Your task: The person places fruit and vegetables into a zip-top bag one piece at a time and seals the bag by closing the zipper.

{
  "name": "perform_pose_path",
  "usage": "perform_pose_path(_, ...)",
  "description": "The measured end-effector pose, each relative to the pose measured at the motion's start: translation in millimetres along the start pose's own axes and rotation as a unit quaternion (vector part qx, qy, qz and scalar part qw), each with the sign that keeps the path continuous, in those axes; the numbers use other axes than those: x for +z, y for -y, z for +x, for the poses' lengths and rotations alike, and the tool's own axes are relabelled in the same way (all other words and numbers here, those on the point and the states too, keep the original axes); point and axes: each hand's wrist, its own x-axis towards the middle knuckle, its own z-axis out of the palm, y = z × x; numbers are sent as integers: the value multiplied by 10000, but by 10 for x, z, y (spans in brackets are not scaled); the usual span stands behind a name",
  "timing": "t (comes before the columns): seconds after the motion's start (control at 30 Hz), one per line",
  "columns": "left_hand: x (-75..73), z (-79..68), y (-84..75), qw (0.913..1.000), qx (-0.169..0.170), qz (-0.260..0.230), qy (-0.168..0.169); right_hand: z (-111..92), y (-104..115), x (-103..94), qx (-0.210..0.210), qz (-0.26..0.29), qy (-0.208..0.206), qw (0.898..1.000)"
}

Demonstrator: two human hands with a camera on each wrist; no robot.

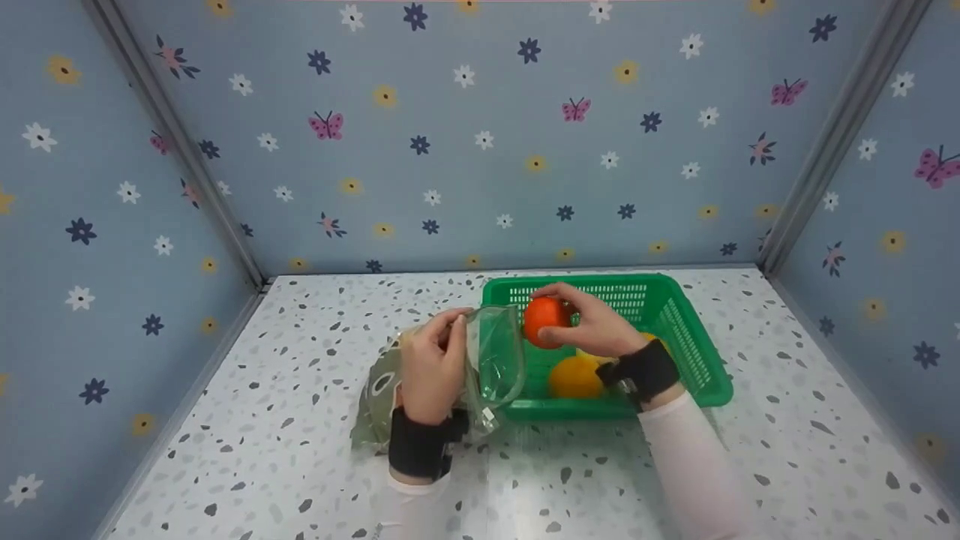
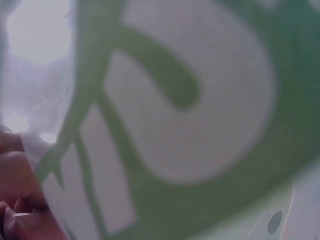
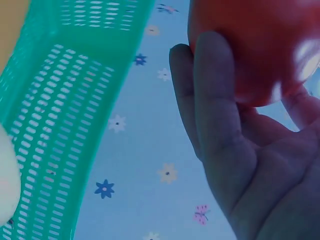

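Observation:
My left hand (image 1: 433,367) pinches the rim of a clear plastic bag (image 1: 373,416) with a green and white print. The bag's see-through mouth spreads to the right, over the near left part of a green basket (image 1: 540,409). In the left wrist view the bag's print (image 2: 165,200) fills most of the picture, with a few fingers (image 2: 20,175) at the lower left. A glossy red tomato (image 1: 545,322) is in my right hand (image 1: 606,328), above the basket and just right of the bag's mouth. Fingers and thumb curve round the tomato (image 3: 265,50) in the right wrist view.
Inside the basket lie an orange-yellow round fruit (image 1: 576,377) and other yellow fruit, partly hidden by my right hand and wrist. The speckled white table (image 1: 285,450) is bounded by flower-patterned panels (image 1: 480,187) at the back and both sides.

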Motion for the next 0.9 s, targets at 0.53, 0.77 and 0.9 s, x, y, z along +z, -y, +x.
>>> perform_pose_path(0.53,10,-5,12,9999,60,-93,-25,-199,237,327,-1062,2553,-370,9603)
perform_pose_path(0.77,3,-17,13,10000,-22,14,-59,-126,343,592,-1208,2528,36,9599)
perform_pose_path(0.9,1,-13,4,9999,-133,32,-15,-14,370,802,-1113,2375,28,9650)
